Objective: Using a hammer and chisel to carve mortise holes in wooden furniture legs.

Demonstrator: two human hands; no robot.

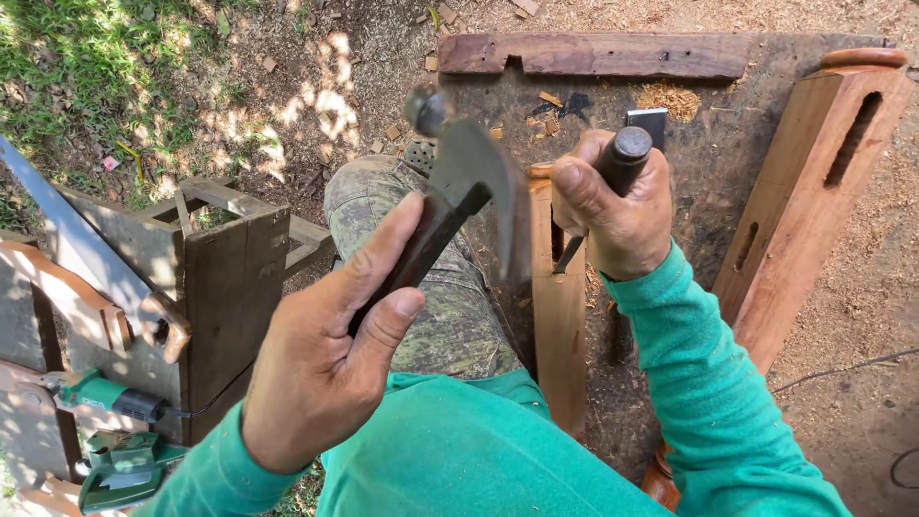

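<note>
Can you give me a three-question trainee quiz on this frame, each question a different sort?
1. True or false: the left hand holds a hammer raised above the chisel.
2. The right hand grips the chisel over which thing? A) the narrow wooden post B) the green power tool C) the handsaw
3. Fill in: the wide wooden post to the right has long ____ cut into it.

Key: 1 true; 2 A; 3 slots.
</note>
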